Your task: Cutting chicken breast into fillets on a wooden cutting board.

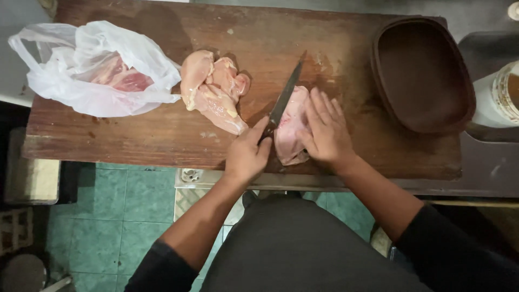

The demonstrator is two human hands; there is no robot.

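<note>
Two hands work one raw chicken piece (289,127). The right hand (326,130) presses flat, fingers spread, steadying it. The left hand (247,154) grips the knife (285,97) slicing alongside.

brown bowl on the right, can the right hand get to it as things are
Probably yes: the brown bowl sits open on the wooden board, with bare wood between it and the right hand, which lies flat on a chicken piece.

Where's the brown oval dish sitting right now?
In the head view the brown oval dish sits at the far right end of the wooden board, beyond the right hand that presses the chicken piece, with a white container just right of it.
</note>
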